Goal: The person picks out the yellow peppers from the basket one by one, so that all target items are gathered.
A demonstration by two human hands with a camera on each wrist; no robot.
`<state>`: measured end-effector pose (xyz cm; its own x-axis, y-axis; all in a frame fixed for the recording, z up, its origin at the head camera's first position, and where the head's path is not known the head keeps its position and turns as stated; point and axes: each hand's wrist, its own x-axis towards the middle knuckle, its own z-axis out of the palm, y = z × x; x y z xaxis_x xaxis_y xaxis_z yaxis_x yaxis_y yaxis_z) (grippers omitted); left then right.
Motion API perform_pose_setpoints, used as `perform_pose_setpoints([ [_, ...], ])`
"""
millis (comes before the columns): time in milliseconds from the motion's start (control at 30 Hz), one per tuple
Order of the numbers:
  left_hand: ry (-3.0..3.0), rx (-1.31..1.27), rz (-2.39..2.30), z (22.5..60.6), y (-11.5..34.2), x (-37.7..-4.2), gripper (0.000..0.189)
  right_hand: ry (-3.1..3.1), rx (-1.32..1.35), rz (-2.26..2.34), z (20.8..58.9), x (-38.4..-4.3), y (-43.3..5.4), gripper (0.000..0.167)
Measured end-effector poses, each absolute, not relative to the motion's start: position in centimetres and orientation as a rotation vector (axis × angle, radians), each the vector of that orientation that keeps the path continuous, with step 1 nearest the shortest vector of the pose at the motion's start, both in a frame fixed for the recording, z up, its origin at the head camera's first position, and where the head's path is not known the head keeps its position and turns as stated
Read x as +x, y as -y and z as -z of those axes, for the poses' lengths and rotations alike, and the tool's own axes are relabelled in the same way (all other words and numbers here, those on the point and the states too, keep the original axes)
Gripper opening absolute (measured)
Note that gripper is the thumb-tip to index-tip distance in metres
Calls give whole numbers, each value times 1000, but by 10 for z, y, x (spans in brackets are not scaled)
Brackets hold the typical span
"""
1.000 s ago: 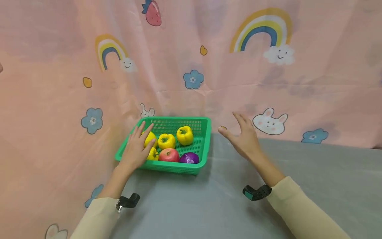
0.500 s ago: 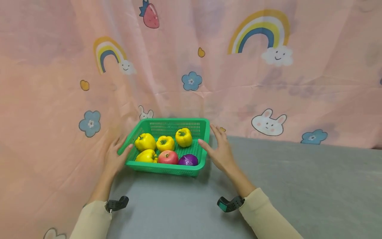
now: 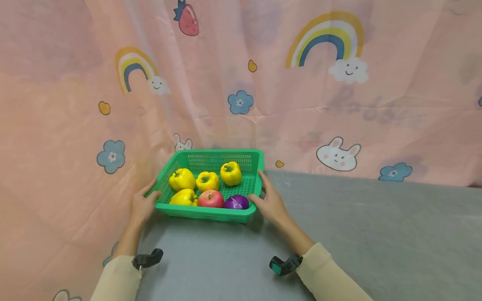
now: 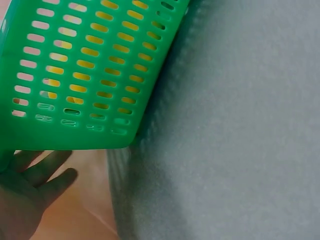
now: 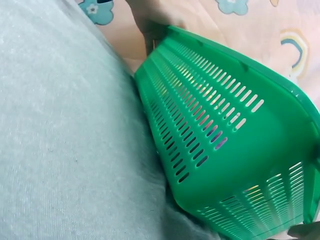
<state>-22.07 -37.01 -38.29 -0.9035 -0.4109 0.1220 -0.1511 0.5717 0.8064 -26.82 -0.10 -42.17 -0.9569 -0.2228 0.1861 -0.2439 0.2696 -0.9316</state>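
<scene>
A green plastic basket (image 3: 207, 213) with slotted walls stands on the grey surface, holding several yellow bell peppers (image 3: 182, 179), a red apple (image 3: 210, 199) and a purple cabbage (image 3: 237, 202). My left hand (image 3: 142, 205) grips the basket's left rim, thumb over the edge and the other fingers outside. In the left wrist view, fingers (image 4: 47, 172) extend below the rim by the slotted wall. On the opposite side my right hand (image 3: 272, 205) holds the right rim, its thumb over the top edge. The right wrist view shows mostly the basket's outer wall (image 5: 235, 145).
A grey cloth-covered table (image 3: 357, 234) spreads to the right and in front of the basket. Pink patterned curtain (image 3: 211, 75) hangs behind and along the left, close to the basket's back and left sides. Black wrist cameras (image 3: 286, 266) sit on both wrists.
Both hands have come down to the basket's sides, the left moving outward from above the peppers and the right moving leftward. Their fingers now grip the rims; the basket has hardly moved.
</scene>
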Motion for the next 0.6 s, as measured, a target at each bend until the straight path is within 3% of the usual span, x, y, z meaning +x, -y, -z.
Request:
perform_pose_setpoints([
  [600, 2481, 518, 1451, 379, 375, -220, 67, 2405, 354, -2097, 415, -266, 6, 90],
])
